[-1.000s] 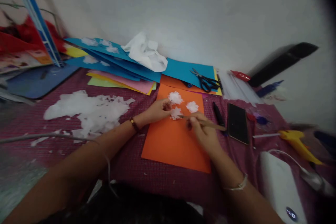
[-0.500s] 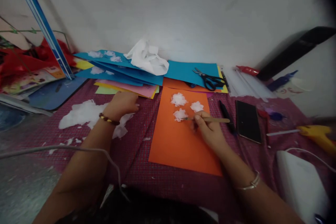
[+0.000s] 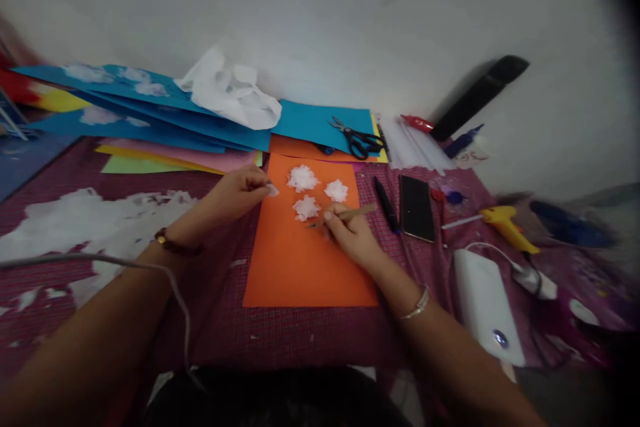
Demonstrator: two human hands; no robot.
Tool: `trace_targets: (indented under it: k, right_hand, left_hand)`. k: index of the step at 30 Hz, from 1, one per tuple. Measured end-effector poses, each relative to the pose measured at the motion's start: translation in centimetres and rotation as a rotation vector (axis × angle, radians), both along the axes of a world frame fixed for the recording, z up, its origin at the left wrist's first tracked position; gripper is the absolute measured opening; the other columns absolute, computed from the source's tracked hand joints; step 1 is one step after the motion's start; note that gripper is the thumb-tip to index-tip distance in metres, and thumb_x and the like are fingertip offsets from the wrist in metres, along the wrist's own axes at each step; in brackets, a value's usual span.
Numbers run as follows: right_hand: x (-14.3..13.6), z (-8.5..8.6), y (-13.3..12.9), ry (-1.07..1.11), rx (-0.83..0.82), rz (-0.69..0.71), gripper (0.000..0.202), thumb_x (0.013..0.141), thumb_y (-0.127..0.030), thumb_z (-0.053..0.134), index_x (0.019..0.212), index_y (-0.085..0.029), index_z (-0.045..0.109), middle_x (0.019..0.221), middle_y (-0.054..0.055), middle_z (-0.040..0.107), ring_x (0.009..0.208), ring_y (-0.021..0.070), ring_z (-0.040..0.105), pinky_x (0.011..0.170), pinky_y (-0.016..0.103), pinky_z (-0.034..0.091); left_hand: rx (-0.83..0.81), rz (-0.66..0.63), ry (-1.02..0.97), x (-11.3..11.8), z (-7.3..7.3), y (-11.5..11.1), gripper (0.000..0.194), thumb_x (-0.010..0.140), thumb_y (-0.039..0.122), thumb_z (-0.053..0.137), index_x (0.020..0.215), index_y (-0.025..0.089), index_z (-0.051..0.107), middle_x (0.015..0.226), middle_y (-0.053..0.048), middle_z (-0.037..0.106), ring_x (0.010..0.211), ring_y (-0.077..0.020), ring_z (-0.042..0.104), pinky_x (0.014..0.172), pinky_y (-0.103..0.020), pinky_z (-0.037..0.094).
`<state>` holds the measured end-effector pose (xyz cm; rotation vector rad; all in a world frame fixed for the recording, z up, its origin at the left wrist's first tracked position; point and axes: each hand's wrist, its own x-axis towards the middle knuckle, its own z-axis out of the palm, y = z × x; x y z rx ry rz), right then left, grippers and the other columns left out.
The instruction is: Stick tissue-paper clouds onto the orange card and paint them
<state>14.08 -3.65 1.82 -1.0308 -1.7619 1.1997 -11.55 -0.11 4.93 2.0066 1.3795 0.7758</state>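
An orange paper sheet [image 3: 305, 260] lies on the maroon cloth in front of me. Three white tissue puffs sit near its far end: one [image 3: 302, 177] at the back left, one [image 3: 337, 190] at the right, one [image 3: 306, 207] nearest me. My right hand [image 3: 347, 235] holds a thin wooden stick [image 3: 353, 213] whose tip touches the nearest puff. My left hand [image 3: 239, 191] hovers at the sheet's left edge and pinches a small white tissue scrap [image 3: 271, 190] between its fingertips.
A pile of torn white tissue [image 3: 95, 223] lies at the left. Blue and coloured sheets [image 3: 165, 120] with a crumpled white tissue [image 3: 227, 90] are stacked at the back. Black scissors [image 3: 357, 141], a pen [image 3: 386, 205], a phone [image 3: 416, 207], a yellow glue gun [image 3: 505, 223] and a white box [image 3: 487, 303] lie to the right.
My left hand went to the tissue pile at the left and has come back to the orange sheet with a small scrap. The right hand stays on the stick. The view has swung right.
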Motion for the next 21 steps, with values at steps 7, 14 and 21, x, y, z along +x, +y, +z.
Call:
trace_targets:
  k: [7,14,21]
  right_hand:
    - [-0.4,-1.1,0.1,-0.019,-0.01,0.023,0.038,0.094,-0.055,0.046,0.078,-0.022,0.053,0.07,0.0,0.056,0.057,0.0119,0.052,0.053,0.025,0.042]
    - [-0.4,-1.7,0.4,0.08,-0.025,-0.038,0.03,0.097,-0.048,0.046,0.083,-0.022,0.052,0.071,-0.001,0.057,0.053,0.0104,0.051,0.05,0.025,0.041]
    - [-0.5,-1.6,0.6,0.1,-0.066,-0.096,0.038,0.092,-0.059,0.049,0.081,-0.022,0.05,0.066,-0.003,0.057,0.05,0.0104,0.05,0.048,0.025,0.041]
  left_hand:
    - [-0.305,-0.006,-0.412,3.6,-3.1,-0.5,0.019,0.076,0.029,0.06,0.091,0.018,0.059,0.063,0.003,0.057,0.054,-0.0107,0.051,0.053,-0.023,0.039]
    - [-0.414,-0.098,-0.36,3.2,-2.8,-0.6,0.017,0.074,0.033,0.064,0.07,0.018,0.058,0.057,0.003,0.058,0.053,-0.01,0.052,0.053,-0.023,0.039]
    - [-0.185,-0.134,-0.122,4.0,-3.9,-0.5,0.014,0.074,0.029,0.059,0.068,0.017,0.064,0.066,0.0,0.061,0.063,-0.0121,0.053,0.058,-0.024,0.039]
